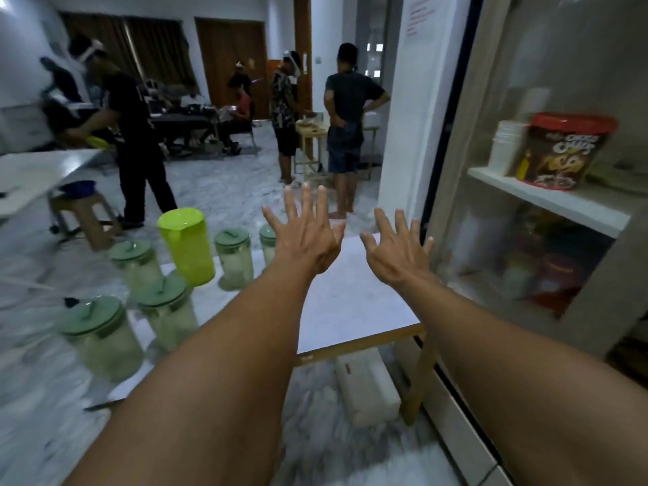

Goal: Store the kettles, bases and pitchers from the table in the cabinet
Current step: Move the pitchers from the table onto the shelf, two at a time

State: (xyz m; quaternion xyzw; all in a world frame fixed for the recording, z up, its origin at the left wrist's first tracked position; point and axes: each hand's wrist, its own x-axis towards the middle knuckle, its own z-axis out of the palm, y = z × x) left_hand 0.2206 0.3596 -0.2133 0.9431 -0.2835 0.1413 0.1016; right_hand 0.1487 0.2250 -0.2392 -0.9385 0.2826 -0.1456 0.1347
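Observation:
Both my hands are stretched out over a white table [350,303], fingers spread, holding nothing. My left hand [305,236] hovers above the table's far middle; my right hand [396,250] is beside it, closer to the cabinet [547,205] on the right. A lime-green pitcher [187,245] stands on the table's left part. Around it stand several clear pitchers with dark green lids, such as one at the near left [101,333], one in front of the lime one [168,310] and one behind it [234,259]. The view is blurred.
The cabinet has a glass door [466,191] and a white shelf [547,201] holding a red-lidded cereal tub [564,150] and white cups [506,147]. A white box [368,387] lies under the table. Several people stand behind on the marble floor, near other tables and a stool [84,212].

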